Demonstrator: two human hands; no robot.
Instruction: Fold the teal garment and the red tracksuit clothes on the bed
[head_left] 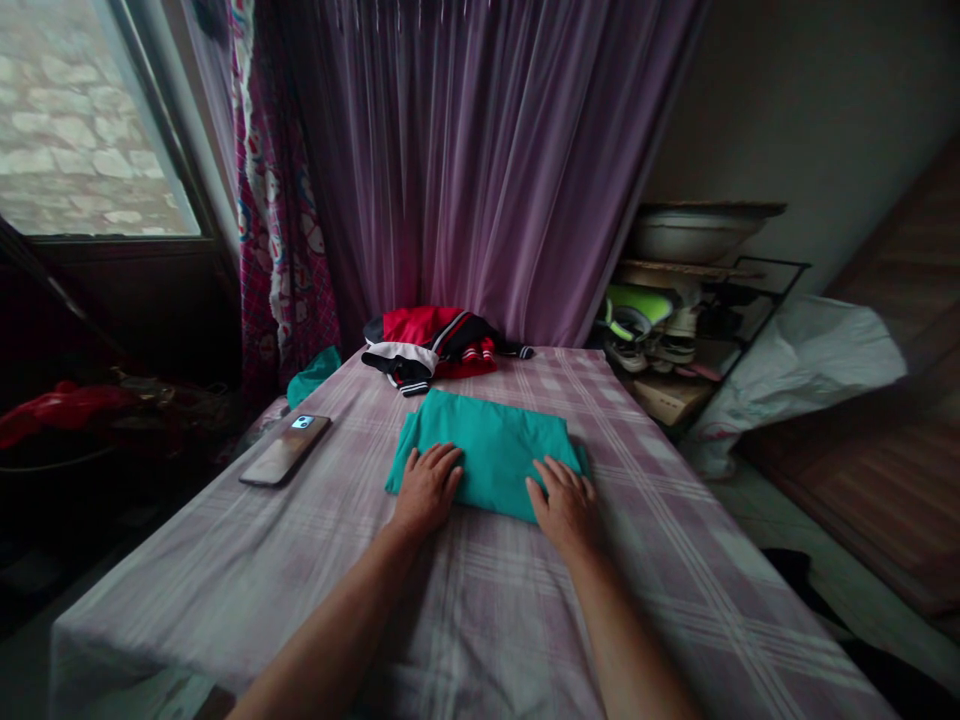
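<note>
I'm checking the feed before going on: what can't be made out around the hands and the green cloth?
Head view only:
- Near edge of the teal folded cloth: covered by the left hand and right hand.
- Palms and thumbs: turned down, hidden.
- Red, black and white garment: bunched, type unclear.
- Phone: screen side hidden.
- Rack contents: dim, blurred.

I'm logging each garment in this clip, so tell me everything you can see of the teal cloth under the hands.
The teal cloth is a plain, solid-coloured fabric, soft and matte, folded into a flat, roughly rectangular stack with layered edges showing at its right side. It lies on the checked tablecloth, near the table's middle. The left hand rests palm-down on its near left corner, the right hand on its near right edge. It touches nothing else.
</note>
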